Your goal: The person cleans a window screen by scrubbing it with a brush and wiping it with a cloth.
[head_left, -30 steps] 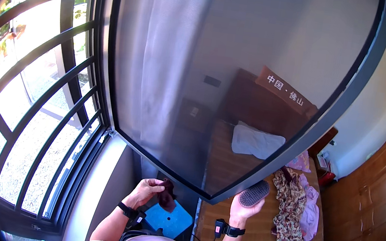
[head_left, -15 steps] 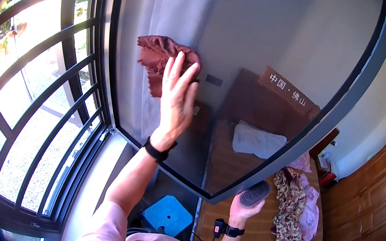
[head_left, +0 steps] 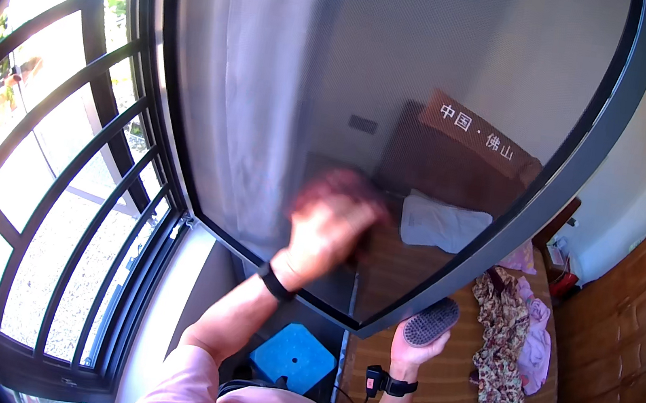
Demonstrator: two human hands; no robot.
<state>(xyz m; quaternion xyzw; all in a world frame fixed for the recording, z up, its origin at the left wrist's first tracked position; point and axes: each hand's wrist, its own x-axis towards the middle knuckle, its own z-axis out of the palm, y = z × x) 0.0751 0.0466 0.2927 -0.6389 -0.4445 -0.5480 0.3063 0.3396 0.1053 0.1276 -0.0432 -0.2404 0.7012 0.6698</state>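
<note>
A dark mesh window screen (head_left: pixel 442 38) in a grey frame stands swung open in front of me. My left hand (head_left: pixel 326 239), smeared by motion, is on a dark red cloth (head_left: pixel 342 184) against the lower middle of the mesh. Its fingers are blurred where they meet the cloth. Below the frame's bottom corner, my right hand (head_left: pixel 411 353) grips a small oval grey brush (head_left: pixel 431 322), its bristle side turned up.
Window bars (head_left: pixel 72 185) run along the left. Beneath the screen sits a blue stool (head_left: pixel 294 358). On the right, a bed (head_left: pixel 444 397) bears a patterned garment (head_left: pixel 502 339) and a pink cloth (head_left: pixel 534 347). A wooden wardrobe (head_left: pixel 626 315) stands beyond it.
My left hand has swept the red cloth down and to the right across the mesh. The right hand keeps hold of the brush, nearly in place. The view has shifted slightly.
</note>
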